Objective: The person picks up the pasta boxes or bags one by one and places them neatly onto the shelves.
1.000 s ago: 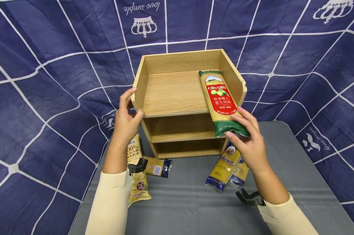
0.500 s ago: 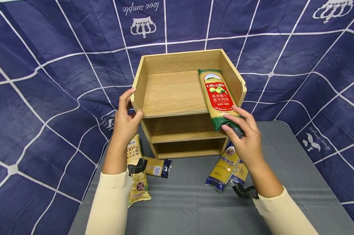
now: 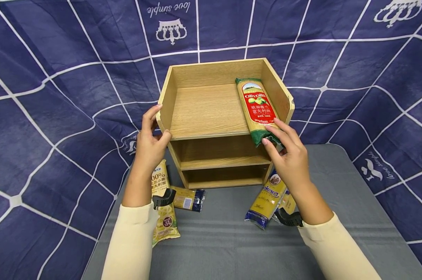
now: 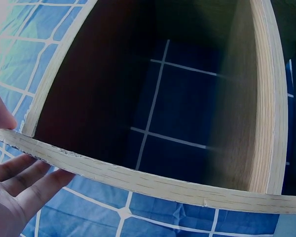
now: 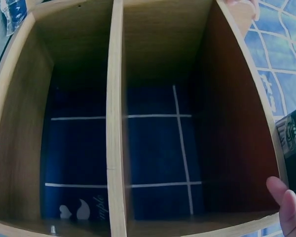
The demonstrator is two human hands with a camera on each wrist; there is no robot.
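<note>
A small wooden shelf unit point(image 3: 211, 109) with a walled top and two lower levels stands on the grey cloth. My left hand point(image 3: 150, 142) grips the front edge of its left side wall, thumb inside and fingers outside. In the left wrist view the fingers point(image 4: 34, 180) curl round that board. My right hand point(image 3: 288, 149) holds the near green end of an Olivoilà spaghetti pack point(image 3: 258, 107). The pack lies along the right wall of the top shelf, its near end jutting over the front edge. In the right wrist view only its green end point(image 5: 293, 148) shows.
On the cloth point(image 3: 218, 237) left of the unit lie a yellow pasta pack point(image 3: 167, 221) and a blue-ended pack point(image 3: 188, 199). At the right, an Ankara pack point(image 3: 265, 202) overlaps another pack point(image 3: 288, 202). Blue checked fabric point(image 3: 218, 31) rises behind and on both sides.
My right hand has slid the spaghetti pack away from me, farther onto the top shelf. My left hand has kept its hold on the side wall.
</note>
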